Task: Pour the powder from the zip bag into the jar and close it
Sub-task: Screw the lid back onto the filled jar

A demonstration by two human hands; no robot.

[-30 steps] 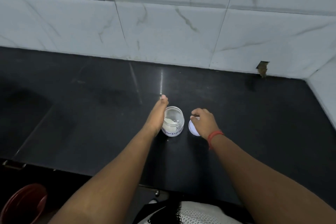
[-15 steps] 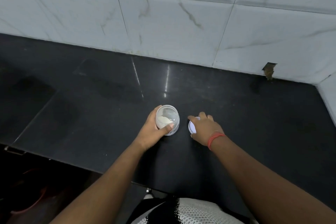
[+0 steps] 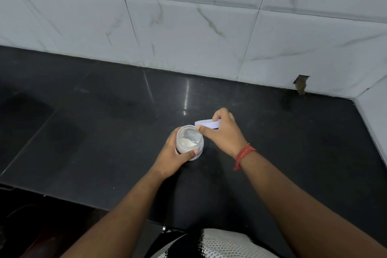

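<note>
From the head camera, the clear jar (image 3: 190,142) is standing upright on the black countertop (image 3: 94,132), and it is serving as the landmark here. Its mouth is lying open, and white powder (image 3: 187,142) is sitting in its bottom. The left hand (image 3: 173,158) is wrapping the jar from its left and near side, the fingers curling round the wall and the thumb pressing across the front. Just right of the jar and slightly beyond it, the right hand (image 3: 223,132) is pinching the white lid (image 3: 208,124) between thumb and fingers, holding it tilted, clear of the counter and not touching the jar's rim. A red thread band (image 3: 244,154) is circling the right wrist. Well beyond the jar, the marbled wall tiles (image 3: 188,33) are rising from the counter's back edge. The zip bag is not showing.
</note>
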